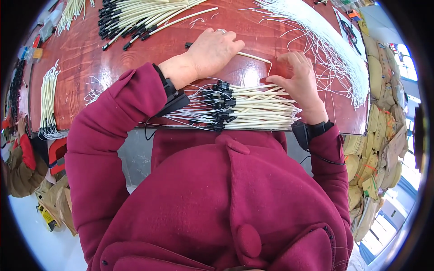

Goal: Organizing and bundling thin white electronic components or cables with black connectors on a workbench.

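Head view: your left hand lies flat, pinning a cream tube on the tabletop; tube runs left-right toward your right hand, fingers pinching its thin wire end.

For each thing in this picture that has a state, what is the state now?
left hand: flat on a single cream tube, pressing it to the table
right hand: fingers pinching a thin white wire
single cream tube: lying on the table
tube bundle: piled at the table's near edge
loose white wires: fanned out
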Demonstrator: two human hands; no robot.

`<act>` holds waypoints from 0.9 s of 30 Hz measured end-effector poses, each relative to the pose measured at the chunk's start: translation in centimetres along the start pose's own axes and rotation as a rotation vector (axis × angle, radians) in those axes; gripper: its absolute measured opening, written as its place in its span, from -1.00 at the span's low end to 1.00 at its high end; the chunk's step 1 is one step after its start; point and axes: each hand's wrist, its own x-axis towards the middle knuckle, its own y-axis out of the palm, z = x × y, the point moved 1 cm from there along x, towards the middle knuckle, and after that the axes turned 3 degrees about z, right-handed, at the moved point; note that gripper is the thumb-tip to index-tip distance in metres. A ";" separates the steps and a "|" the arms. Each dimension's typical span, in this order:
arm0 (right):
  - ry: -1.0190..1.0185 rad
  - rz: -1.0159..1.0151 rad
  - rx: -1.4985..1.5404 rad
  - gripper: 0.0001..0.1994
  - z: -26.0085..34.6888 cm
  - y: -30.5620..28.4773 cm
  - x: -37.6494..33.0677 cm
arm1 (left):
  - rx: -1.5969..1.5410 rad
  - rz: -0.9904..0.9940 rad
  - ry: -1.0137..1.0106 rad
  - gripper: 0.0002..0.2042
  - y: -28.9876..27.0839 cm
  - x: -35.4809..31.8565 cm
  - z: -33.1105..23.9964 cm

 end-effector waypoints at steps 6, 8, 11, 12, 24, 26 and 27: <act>0.130 -0.100 0.081 -0.63 -1.8 1.4 1.4 | -0.024 -0.014 -0.007 -0.87 -0.2 -0.5 0.4; 0.128 -0.134 0.053 -0.65 -2.1 1.2 1.3 | -0.030 -0.023 -0.007 -0.87 -0.2 -0.5 0.5; 0.165 -0.047 0.047 -0.69 -1.9 1.0 0.4 | -0.034 -0.026 -0.009 -0.87 -0.2 -0.6 0.4; 0.163 -0.044 0.046 -0.69 -1.9 1.1 0.3 | -0.035 -0.028 -0.012 -0.87 -0.2 -0.6 0.5; -0.079 0.134 0.058 -0.61 -0.4 1.8 -0.3 | -0.046 -0.008 -0.043 -0.88 -0.3 -0.4 0.2; -0.096 0.091 0.108 -0.62 0.0 2.1 -0.5 | -0.034 -0.011 -0.044 -0.88 -0.3 0.0 0.2; -0.104 0.070 0.133 -0.63 0.2 2.2 -0.6 | -0.028 -0.012 -0.044 -0.88 -0.3 0.1 0.1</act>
